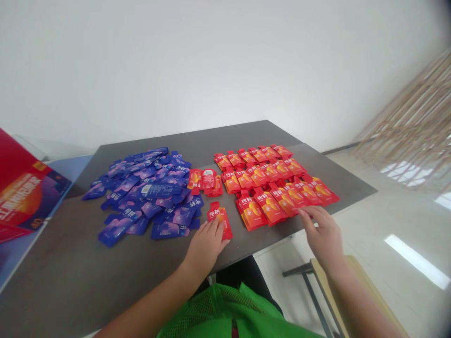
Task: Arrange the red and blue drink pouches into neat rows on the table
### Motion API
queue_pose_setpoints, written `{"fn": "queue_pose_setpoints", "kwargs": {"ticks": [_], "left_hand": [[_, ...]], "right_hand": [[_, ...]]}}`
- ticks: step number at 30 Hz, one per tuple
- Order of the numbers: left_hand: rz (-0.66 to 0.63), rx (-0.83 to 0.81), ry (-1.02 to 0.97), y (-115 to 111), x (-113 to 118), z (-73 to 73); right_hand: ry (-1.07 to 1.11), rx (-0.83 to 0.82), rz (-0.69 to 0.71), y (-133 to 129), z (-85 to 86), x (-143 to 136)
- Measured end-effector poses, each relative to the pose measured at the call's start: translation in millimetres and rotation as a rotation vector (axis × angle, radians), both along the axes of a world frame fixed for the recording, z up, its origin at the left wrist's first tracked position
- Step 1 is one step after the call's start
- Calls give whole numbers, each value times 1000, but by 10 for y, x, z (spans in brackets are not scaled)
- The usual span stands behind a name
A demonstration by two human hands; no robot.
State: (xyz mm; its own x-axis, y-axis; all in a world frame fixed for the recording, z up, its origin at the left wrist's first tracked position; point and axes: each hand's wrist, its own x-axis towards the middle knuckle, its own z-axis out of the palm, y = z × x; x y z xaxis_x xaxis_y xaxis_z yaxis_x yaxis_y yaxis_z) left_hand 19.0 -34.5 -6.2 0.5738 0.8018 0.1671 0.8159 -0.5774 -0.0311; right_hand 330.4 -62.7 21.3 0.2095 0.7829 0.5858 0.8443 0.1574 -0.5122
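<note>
My left hand (pixel 207 239) is over the lower part of a red spouted pouch (pixel 216 213), its fingers on the front and its thumb by the bottom edge. Part of that pouch is hidden beneath the fingers. At the near row of red pouches (pixel 278 202), my right hand (pixel 322 230) pinches the bottom edge of one between thumb and forefinger. Two more rows of red pouches (pixel 257 173) lie behind, overlapping side by side. A few loose red pouches (pixel 208 180) lie between these rows and a heap of blue-purple pouches (pixel 148 188) on the left.
Everything lies on a dark grey table (pixel 123 277). A red printed box (pixel 21 197) stands at the left on a blue surface (pixel 75 166). Below the table's right side is a stool (pixel 366 286). A white wall (pixel 211 70) rises behind.
</note>
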Motion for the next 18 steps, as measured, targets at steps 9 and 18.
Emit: {"fn": "queue_pose_setpoints", "kwargs": {"ticks": [9,18], "left_hand": [[-40,473,-274,-167,-180,379],[-491,482,-323,-298,463,779]], "right_hand": [[983,-707,528,-272,232,-1130],[1422,-503,511,-144,559,-1146]]}}
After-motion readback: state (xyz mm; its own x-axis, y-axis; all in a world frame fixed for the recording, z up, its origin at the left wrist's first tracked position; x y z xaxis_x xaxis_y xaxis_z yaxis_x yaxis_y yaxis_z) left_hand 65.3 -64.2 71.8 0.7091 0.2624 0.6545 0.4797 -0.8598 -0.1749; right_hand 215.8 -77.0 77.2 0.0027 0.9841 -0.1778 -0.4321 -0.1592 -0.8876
